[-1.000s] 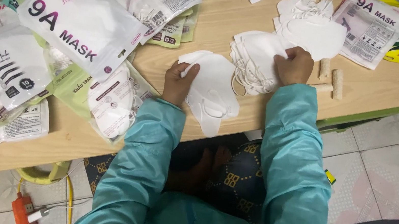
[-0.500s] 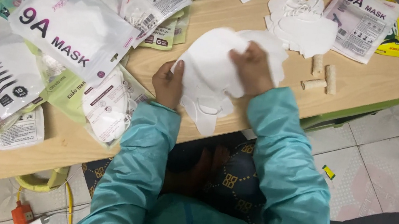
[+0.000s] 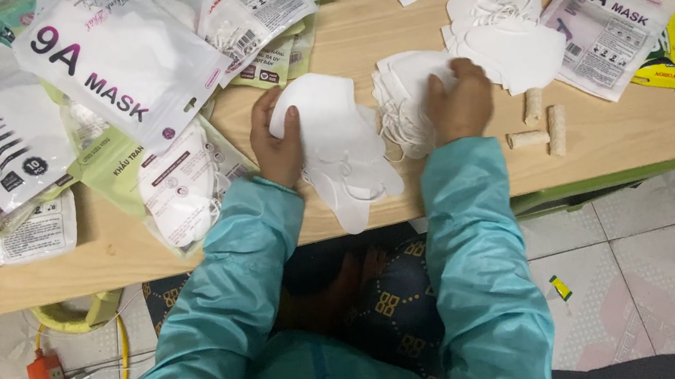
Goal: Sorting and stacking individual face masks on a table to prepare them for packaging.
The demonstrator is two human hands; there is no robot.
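Your left hand [image 3: 277,142] grips white mask stack [image 3: 335,141] at table [image 3: 358,36] front edge – your right hand [image 3: 459,103], fingers curled, presses second mask pile [image 3: 402,94] just beside it – three small rolls [image 3: 540,125] near

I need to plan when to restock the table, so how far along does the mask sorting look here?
Done: filled mask packets lie heaped on the wooden table's left part. In hand: the left hand presses a small stack of white masks near the table's front edge, while the right hand rests on a second stack. Left: that stack and another loose pile of masks behind it are unpacked.
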